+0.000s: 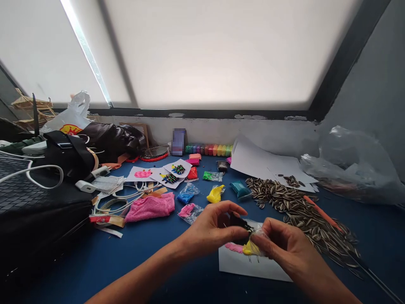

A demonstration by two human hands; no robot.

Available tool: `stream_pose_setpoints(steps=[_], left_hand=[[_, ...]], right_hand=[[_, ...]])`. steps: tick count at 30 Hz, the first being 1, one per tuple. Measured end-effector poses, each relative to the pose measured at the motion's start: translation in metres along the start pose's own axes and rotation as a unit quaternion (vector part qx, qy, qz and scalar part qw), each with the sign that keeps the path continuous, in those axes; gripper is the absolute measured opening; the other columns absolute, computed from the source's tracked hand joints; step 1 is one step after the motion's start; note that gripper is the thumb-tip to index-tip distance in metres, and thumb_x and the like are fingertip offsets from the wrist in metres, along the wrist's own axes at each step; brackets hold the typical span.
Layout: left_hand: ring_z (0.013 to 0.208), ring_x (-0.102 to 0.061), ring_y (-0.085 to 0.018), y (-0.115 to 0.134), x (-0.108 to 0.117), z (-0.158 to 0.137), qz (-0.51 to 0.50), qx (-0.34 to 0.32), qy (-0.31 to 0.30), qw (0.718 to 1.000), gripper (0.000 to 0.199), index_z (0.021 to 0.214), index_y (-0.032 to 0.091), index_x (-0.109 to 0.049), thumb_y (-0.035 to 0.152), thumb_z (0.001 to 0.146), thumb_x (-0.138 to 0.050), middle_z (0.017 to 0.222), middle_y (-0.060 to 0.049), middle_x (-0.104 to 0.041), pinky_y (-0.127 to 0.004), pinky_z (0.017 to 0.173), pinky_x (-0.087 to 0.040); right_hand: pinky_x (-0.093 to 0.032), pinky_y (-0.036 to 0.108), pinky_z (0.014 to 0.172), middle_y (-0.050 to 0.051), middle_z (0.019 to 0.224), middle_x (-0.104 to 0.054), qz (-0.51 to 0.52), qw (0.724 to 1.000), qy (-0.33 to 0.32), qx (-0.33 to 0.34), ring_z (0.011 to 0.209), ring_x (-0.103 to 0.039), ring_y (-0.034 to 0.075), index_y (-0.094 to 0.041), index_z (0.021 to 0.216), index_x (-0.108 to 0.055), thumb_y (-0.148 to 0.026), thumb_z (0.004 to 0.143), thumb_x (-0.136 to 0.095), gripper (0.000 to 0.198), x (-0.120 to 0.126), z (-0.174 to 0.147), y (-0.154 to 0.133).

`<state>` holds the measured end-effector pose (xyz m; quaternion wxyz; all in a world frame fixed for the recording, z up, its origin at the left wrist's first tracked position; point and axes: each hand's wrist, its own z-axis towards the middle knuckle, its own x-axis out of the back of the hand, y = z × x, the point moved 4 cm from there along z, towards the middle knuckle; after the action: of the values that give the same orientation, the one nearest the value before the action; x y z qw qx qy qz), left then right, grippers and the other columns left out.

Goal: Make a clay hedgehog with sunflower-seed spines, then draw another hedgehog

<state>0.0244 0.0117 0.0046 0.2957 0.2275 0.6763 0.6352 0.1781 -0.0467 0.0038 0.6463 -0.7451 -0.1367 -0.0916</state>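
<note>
My left hand [210, 228] is closed around a lump of black modelling clay [239, 222], thumb and fingers curled about it. My right hand [284, 240] pinches a clear plastic wrapper [260, 234] against the black clay, so the two hands nearly meet. Below them lies a white sheet of paper [249, 269]. On it show a strip of pink clay [233, 247], some yellow clay [247, 249] and thin drawn lines. My fingers hide part of this figure and part of the black clay.
Packets of blue [187, 193], yellow [215, 193] and teal clay [240, 189] lie beyond my hands. Sunflower seeds [278, 196] and an orange stick [322, 213] are at right. A pink cloth [150, 207], cables and a black bag [41, 219] occupy the left. Finished clay figures [169, 178] lie behind.
</note>
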Motion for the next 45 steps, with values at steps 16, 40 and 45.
stream_pose_setpoints(steps=[16, 40, 45], left_hand=[[0.065, -0.060, -0.013, -0.008, -0.005, 0.003, -0.043, 0.019, -0.019, 0.999, 0.028, 0.098, 0.009, -0.066, 0.016, 0.071, -0.070, 0.077, -0.006, -0.065, -0.028, 0.063, -0.050], [0.055, -0.063, -0.012, -0.011, 0.001, 0.005, -0.084, 0.048, 0.053, 0.994, 0.037, 0.090, 0.010, -0.065, 0.037, 0.069, -0.077, 0.068, -0.002, -0.064, -0.025, 0.058, -0.051], [0.057, -0.064, -0.012, -0.011, 0.001, 0.004, -0.070, 0.034, 0.043, 0.996, 0.037, 0.091, 0.010, -0.063, 0.040, 0.072, -0.074, 0.071, -0.002, -0.063, -0.024, 0.058, -0.051]], right_hand=[[-0.042, 0.024, 0.055, -0.002, 0.062, -0.050, 0.053, 0.997, -0.046, 0.021, 0.057, -0.044, 0.012, -0.020, 0.068, -0.057, -0.059, 0.079, -0.059, 0.041, 0.002, 0.002, -0.006], [-0.053, 0.036, 0.072, 0.009, 0.112, -0.065, -0.261, 0.922, 0.219, 0.185, 0.093, -0.064, 0.027, -0.026, 0.081, -0.067, -0.041, 0.085, -0.053, 0.021, 0.037, -0.004, -0.012], [-0.051, 0.035, 0.083, 0.007, 0.107, -0.067, -0.198, 0.951, 0.158, 0.177, 0.102, -0.062, 0.027, -0.027, 0.079, -0.070, -0.046, 0.085, -0.059, 0.023, 0.024, -0.008, -0.015]])
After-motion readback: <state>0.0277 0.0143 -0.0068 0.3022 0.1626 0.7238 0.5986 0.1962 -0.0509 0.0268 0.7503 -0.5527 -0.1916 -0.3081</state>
